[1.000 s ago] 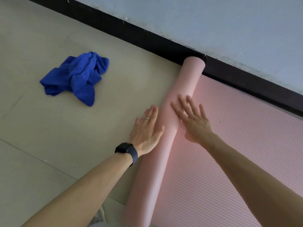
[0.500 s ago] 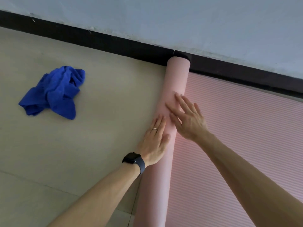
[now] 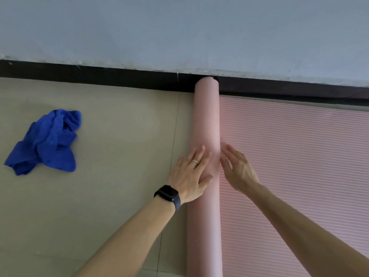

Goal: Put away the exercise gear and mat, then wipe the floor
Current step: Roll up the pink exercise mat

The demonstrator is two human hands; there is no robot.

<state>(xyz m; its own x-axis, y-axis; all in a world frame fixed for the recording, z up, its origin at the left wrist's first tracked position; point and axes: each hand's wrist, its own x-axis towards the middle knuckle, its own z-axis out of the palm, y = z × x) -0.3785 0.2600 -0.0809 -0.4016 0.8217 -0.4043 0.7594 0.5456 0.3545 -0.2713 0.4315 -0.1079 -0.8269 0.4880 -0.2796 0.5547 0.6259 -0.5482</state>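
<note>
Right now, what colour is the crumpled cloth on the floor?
Bright blue; the cloth shows clearly in the head view, left of the mat.

Nothing legible appeared anywhere in view: no text, label, brand, number or sign. The wristwatch (image 3: 166, 192) showed only a dark face, and the pink mat (image 3: 205, 120), the blue cloth (image 3: 48, 140) at the left and the far wall (image 3: 179, 27) bore no readable marks.
</note>
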